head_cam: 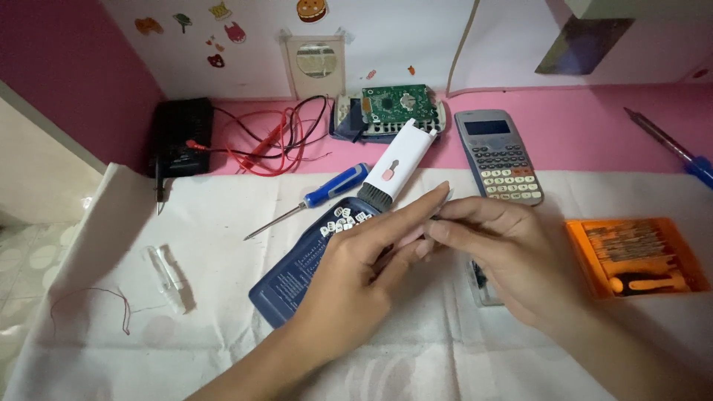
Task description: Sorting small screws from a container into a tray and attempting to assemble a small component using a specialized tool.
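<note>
My left hand and my right hand meet over the white cloth, fingertips touching. Between them is a thin pale strip that sticks up past my left fingertips; my right fingers pinch its lower end. Under my left hand lies a dark blue calculator shell with several small white key caps piled on its upper end. A white brush tool with a dark bristle head rests beside the caps. A small part peeks out under my right hand.
A grey calculator, a green circuit board, a blue-handled screwdriver, a black multimeter with red leads, an orange bit case, a clear plastic piece and a blue-tipped pen tool lie around.
</note>
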